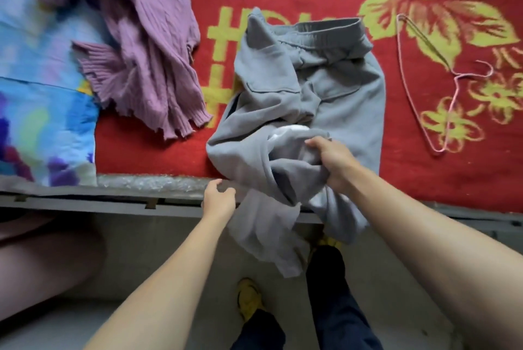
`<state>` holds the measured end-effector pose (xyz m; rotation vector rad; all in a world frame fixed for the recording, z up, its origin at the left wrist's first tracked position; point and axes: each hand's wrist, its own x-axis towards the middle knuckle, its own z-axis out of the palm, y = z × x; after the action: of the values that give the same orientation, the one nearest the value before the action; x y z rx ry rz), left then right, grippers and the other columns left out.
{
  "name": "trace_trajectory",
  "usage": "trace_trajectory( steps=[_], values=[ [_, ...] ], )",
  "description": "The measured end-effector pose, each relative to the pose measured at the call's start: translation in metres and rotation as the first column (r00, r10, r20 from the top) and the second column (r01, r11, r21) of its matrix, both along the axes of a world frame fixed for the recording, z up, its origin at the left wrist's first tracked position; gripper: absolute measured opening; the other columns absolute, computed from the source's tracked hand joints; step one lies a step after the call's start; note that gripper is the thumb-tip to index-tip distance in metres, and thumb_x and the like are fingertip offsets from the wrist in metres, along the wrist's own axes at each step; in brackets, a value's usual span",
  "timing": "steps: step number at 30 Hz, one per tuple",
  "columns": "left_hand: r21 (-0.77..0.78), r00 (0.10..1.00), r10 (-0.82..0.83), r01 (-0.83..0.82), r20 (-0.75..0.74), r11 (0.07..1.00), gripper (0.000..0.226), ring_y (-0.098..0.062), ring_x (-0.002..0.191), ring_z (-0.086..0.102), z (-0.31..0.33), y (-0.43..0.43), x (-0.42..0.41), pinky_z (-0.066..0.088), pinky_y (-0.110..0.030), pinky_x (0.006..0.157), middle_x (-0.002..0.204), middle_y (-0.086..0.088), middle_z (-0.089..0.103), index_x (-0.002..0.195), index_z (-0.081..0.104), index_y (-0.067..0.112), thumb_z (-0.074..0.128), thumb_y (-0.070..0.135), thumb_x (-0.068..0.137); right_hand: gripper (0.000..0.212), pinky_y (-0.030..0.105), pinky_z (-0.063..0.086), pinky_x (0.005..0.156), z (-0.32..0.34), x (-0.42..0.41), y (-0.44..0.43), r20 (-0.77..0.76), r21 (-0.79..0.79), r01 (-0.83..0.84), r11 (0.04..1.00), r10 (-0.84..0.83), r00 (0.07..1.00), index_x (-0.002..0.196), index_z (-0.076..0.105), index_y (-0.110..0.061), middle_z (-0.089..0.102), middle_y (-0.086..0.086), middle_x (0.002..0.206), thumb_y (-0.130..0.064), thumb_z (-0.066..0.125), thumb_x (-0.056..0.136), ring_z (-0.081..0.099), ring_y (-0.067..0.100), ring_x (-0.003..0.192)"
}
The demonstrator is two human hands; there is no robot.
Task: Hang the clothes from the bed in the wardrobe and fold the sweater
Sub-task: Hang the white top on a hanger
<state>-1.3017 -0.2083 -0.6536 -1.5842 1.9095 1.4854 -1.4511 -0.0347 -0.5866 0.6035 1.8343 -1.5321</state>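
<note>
The sweater [147, 47] is spread at ten o'clock on the bed [158, 149]. The left grip [219, 198] is held slack and empty at the bed's edge. The trousers [325, 89], at centre, are clenched by the right grip [336, 164]. Their legs should be aligned before the hanger [454, 76], at three o'clock, is threaded.

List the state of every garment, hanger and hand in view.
Grey trousers: crumpled, one leg hanging over the bed edge.
Purple sweater: unfolded, rumpled on the bed.
Pink hanger: empty, lying flat on the bed.
Right hand: grips the trousers.
Left hand: open, holding nothing.
</note>
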Motion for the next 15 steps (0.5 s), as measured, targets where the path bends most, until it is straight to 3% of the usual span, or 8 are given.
trace_trajectory(
  steps=[2, 4, 7, 10, 13, 15],
  values=[
    [-0.028, 0.997, -0.038, 0.041, 0.070, 0.999, 0.046, -0.035, 0.110, 0.057, 0.007, 0.002, 0.001, 0.048, -0.034, 0.090, 0.127, -0.016, 0.058, 0.132, 0.050, 0.013, 0.055, 0.011, 0.087, 0.006, 0.033, 0.054, 0.071, 0.029, -0.036, 0.004, -0.019, -0.100, 0.177, 0.979, -0.180, 0.984, 0.084, 0.065, -0.011, 0.066, 0.005, 0.073, -0.015, 0.062, 0.086, 0.063, 0.016, 0.067],
    [-0.009, 0.988, -0.085, 0.087, 0.128, 0.996, 0.047, -0.031, 0.110, 0.057, 0.009, 0.007, 0.002, 0.044, -0.028, 0.086, 0.126, -0.017, 0.059, 0.131, 0.051, 0.009, 0.060, 0.010, 0.086, 0.008, 0.033, 0.057, 0.072, 0.049, -0.066, 0.009, -0.039, -0.160, 0.266, 0.951, -0.275, 0.961, 0.091, 0.065, -0.010, 0.069, 0.005, 0.074, -0.016, 0.061, 0.088, 0.066, 0.016, 0.071],
    [0.062, 0.968, -0.203, 0.195, 0.148, 0.979, 0.058, -0.031, 0.116, 0.056, -0.001, 0.023, -0.004, 0.045, -0.032, 0.094, 0.127, -0.016, 0.060, 0.133, 0.051, 0.011, 0.073, 0.017, 0.079, 0.012, 0.031, 0.059, 0.067, 0.049, -0.093, 0.019, -0.063, -0.191, 0.336, 0.922, -0.353, 0.933, 0.094, 0.065, -0.005, 0.072, 0.006, 0.073, -0.015, 0.059, 0.092, 0.070, 0.016, 0.070],
    [0.069, 0.957, -0.286, 0.282, 0.051, 0.957, 0.069, -0.029, 0.116, 0.057, -0.020, 0.055, -0.019, 0.045, -0.032, 0.093, 0.124, -0.011, 0.062, 0.134, 0.052, 0.016, 0.082, 0.025, 0.072, 0.020, 0.036, 0.060, 0.075, 0.017, -0.096, 0.029, -0.013, -0.198, 0.374, 0.906, -0.384, 0.923, 0.108, 0.065, -0.006, 0.072, 0.009, 0.095, -0.019, 0.058, 0.095, 0.071, 0.019, 0.082],
    [-0.029, 0.954, -0.291, 0.294, 0.076, 0.955, 0.046, -0.033, 0.110, 0.059, -0.037, 0.084, -0.040, 0.045, -0.030, 0.083, 0.119, -0.009, 0.064, 0.121, 0.062, 0.019, 0.074, 0.025, 0.076, 0.030, 0.041, 0.057, 0.086, -0.025, -0.086, 0.046, -0.011, -0.102, 0.300, 0.949, -0.302, 0.953, 0.118, 0.063, -0.015, 0.070, 0.004, 0.108, -0.033, 0.057, 0.095, 0.070, 0.019, 0.092],
    [-0.125, 0.954, -0.274, 0.289, 0.125, 0.949, 0.021, -0.037, 0.104, 0.058, -0.040, 0.091, -0.048, 0.042, -0.031, 0.075, 0.114, -0.016, 0.063, 0.102, 0.067, 0.011, 0.063, 0.020, 0.083, 0.027, 0.046, 0.054, 0.091, -0.049, -0.073, 0.064, -0.044, 0.081, 0.211, 0.974, -0.208, 0.977, 0.114, 0.063, -0.021, 0.066, 0.002, 0.112, -0.038, 0.056, 0.095, 0.066, 0.020, 0.096]
  ],
)
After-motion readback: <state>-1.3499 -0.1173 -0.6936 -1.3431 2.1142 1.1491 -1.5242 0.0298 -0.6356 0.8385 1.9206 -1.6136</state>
